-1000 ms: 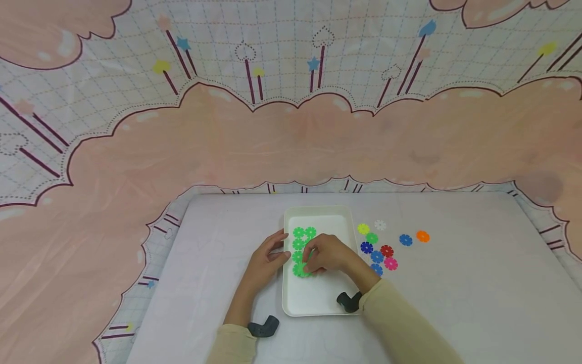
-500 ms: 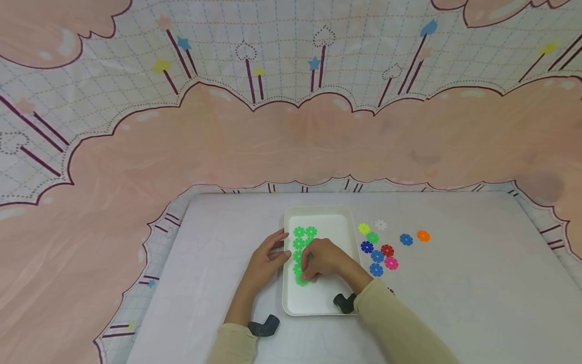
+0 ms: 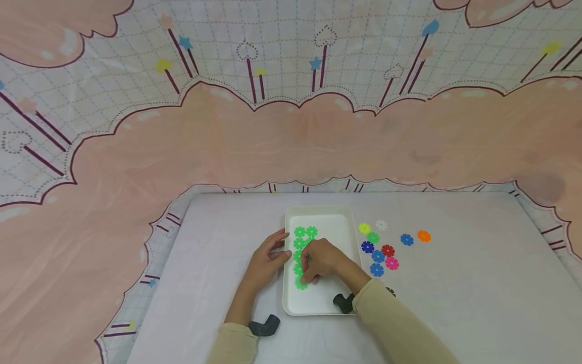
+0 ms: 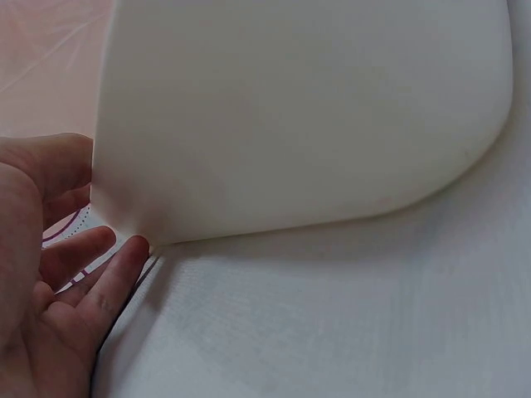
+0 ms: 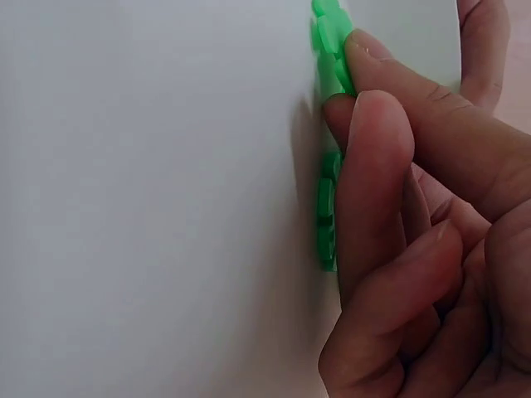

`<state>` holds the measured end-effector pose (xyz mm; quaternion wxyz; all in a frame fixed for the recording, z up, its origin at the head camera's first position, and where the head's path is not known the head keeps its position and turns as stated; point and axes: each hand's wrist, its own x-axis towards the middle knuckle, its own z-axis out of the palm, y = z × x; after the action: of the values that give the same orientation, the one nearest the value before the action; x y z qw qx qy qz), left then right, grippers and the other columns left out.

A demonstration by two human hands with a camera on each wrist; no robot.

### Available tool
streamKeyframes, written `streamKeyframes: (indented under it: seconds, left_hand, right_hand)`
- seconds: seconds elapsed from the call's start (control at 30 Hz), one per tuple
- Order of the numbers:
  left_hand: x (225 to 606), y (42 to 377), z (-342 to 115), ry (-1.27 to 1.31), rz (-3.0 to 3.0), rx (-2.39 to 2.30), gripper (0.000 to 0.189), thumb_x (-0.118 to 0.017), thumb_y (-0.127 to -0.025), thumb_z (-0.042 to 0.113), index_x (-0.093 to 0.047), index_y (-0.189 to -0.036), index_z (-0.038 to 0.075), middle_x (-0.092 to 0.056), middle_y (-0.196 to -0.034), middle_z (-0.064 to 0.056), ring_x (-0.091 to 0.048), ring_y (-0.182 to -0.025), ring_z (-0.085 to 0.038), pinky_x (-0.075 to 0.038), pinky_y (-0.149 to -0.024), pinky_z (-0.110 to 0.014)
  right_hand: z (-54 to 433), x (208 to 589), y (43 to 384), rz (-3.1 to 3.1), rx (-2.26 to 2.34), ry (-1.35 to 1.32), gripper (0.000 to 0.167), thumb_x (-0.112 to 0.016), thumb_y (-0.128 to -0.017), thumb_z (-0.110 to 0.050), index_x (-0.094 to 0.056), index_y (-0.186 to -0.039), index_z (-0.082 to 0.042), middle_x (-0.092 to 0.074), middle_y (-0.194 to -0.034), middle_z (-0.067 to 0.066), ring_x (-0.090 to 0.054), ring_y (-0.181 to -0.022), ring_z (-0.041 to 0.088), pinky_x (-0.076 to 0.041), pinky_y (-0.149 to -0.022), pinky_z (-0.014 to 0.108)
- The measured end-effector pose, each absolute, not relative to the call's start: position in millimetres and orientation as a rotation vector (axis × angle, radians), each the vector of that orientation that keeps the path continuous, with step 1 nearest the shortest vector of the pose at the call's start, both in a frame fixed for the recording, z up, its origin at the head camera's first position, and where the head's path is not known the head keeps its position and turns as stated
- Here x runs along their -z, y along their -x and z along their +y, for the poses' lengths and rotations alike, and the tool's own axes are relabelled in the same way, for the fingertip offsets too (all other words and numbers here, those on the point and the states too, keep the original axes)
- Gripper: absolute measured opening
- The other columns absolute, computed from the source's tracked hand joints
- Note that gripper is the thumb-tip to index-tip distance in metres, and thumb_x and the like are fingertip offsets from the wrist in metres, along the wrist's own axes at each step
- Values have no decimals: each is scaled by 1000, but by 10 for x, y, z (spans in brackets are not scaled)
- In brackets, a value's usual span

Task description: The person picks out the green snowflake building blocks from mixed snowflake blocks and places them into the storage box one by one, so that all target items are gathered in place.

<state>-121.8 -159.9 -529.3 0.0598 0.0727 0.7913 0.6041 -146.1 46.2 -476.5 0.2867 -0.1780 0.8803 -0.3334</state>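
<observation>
A white tray (image 3: 334, 222) bears green snowflake-shaped plastic discs (image 3: 299, 243) laid in two columns along its left side. My right hand (image 3: 325, 260) reaches over the tray from the right and covers part of the nearer column. Thumb and finger pinch a green snowflake disc (image 5: 333, 37) by its edge, at the near end of the left column, low over the tray floor. Another green disc (image 5: 328, 211) shows behind the fingers in the right wrist view. At the tray's left rim, my left hand (image 3: 267, 258) rests with extended fingertips (image 4: 133, 249) against the outer wall.
Right of the tray lie loose discs: a yellow one (image 3: 365, 228), a clear one (image 3: 381, 225), a red one (image 3: 388, 251), a pink one (image 3: 392, 263), an orange one (image 3: 424, 236) and several blue ones. A brown disc (image 3: 391, 291) peeks out beside the right sleeve.
My right hand has shifted slightly toward me, and the pinched green disc now sits lower in the left column. The left hand stays at the rim.
</observation>
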Motion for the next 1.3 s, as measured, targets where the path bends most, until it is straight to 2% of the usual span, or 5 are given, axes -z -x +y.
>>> streamKeyframes:
  seconds: [0.53, 1.3]
  left_hand:
    - [5282, 1212, -1599, -244, 2406, -1831, 48, -72, -96, 18, -59, -143, 16, -45, -160, 1, -55, -136, -27, -55, -104, -25]
    - [5296, 1227, -1598, -229, 2404, -1834, 50, -73, -95, 18, -59, -143, 12, -45, -159, 0, -55, -136, -28, -55, -104, -25]
  right_hand:
    - [428, 4805, 1468, 2349, 860, 469, 27, -94, -70, -17, -67, -67, -17, -66, -55, -3, -67, -50, 13, -46, -54, 22]
    - [583, 4731, 1535, 2350, 911, 455, 24, -93, -72, -24, -69, -70, -19, -66, -57, -2, -66, -53, 14, -45, -58, 25]
